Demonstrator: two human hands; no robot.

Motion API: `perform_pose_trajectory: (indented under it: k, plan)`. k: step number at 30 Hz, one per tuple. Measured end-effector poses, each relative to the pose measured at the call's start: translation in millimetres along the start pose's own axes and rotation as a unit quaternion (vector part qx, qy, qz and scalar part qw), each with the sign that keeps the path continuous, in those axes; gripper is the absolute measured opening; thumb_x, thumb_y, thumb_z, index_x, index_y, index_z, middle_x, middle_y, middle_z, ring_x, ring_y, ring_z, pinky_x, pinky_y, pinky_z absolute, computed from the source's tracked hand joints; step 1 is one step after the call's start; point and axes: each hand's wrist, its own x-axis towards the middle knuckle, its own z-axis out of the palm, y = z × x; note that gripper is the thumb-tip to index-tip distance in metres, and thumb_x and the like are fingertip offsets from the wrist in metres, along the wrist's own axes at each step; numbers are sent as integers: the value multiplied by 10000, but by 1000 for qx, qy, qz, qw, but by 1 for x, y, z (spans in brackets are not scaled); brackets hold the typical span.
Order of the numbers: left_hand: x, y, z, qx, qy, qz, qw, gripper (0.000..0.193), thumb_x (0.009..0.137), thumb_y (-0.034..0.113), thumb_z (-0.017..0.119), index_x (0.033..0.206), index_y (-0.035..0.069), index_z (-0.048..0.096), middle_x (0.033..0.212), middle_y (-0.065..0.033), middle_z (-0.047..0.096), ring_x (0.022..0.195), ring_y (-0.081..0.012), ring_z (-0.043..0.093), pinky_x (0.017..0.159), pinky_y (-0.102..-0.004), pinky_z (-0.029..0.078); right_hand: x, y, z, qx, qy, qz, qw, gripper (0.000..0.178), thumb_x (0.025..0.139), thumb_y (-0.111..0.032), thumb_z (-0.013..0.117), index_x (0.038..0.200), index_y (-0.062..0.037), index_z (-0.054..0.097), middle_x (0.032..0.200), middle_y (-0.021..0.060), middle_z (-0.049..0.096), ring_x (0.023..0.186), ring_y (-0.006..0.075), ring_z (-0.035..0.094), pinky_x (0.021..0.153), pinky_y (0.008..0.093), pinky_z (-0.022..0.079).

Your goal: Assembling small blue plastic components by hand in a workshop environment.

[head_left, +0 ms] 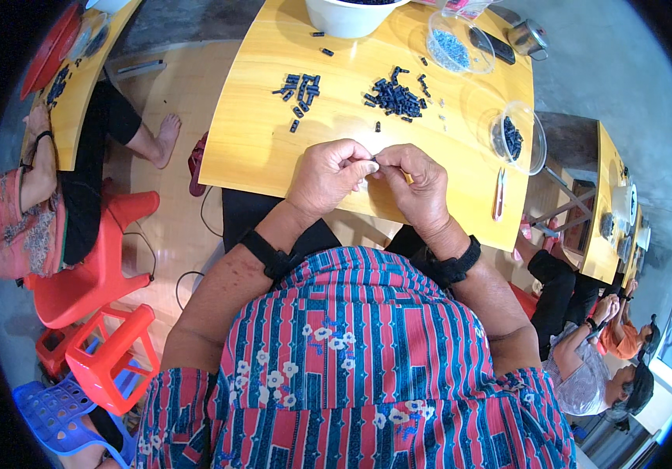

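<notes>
Above the near edge of the yellow table [258,160], my left hand [324,178] and my right hand [420,187] meet, thumbs and fingers pinched together. A small dark piece [374,159] shows between the fingertips, mostly covered by them. Something small and yellow-orange [408,178] is at the right hand's fingers; its kind is not clear. Just beyond the hands lies a single black part [378,127]. Farther off is a heap of small black plastic parts [398,100], and to its left a looser group of similar black pieces [301,95].
A white bowl [347,22] of black parts stands at the far edge. Clear tubs hold blue bits [451,51] and black parts [512,139]. Small snips [500,195] lie at right, a metal mug [529,39] farther back. Red stools [113,356] and other people flank me.
</notes>
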Motion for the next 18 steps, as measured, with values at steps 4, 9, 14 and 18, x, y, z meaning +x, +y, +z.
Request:
perform_pose_trajectory:
  k: [4, 9, 14, 18]
  plan:
    - [0, -3, 1, 13, 6, 14, 1000, 68, 884, 73, 666, 901, 8, 654, 745, -17, 651, 614, -51, 572, 555, -208, 483, 7, 0, -4, -58, -5, -82, 995, 77, 800, 51, 637, 848, -8, 642, 818, 102, 655, 742, 180, 649, 680, 285, 523]
    - [3, -7, 5, -2, 34, 9, 999, 90, 867, 93, 685, 900, 13, 661, 712, -35, 655, 610, -71, 607, 568, -231, 511, 20, 8, -7, -73, 72, 43, 994, 120, 768, -47, 714, 874, -15, 668, 805, 125, 659, 696, 236, 653, 655, 318, 524]
    - [2, -5, 4, 12, 27, 21, 999, 96, 868, 92, 683, 907, 8, 659, 737, -48, 660, 627, -83, 617, 569, -236, 523, 43, 14, 2, -178, 48, -15, 983, 133, 768, -61, 739, 864, -10, 664, 765, 78, 629, 647, 154, 619, 606, 275, 508]
    - [1, -3, 4, 16, 15, 21, 1000, 65, 895, 39, 639, 946, 0, 635, 775, 10, 622, 639, -23, 540, 560, -186, 466, 45, 14, 9, -299, 50, -29, 952, 105, 773, -108, 711, 839, -42, 664, 788, 115, 624, 697, 277, 638, 635, 357, 523]
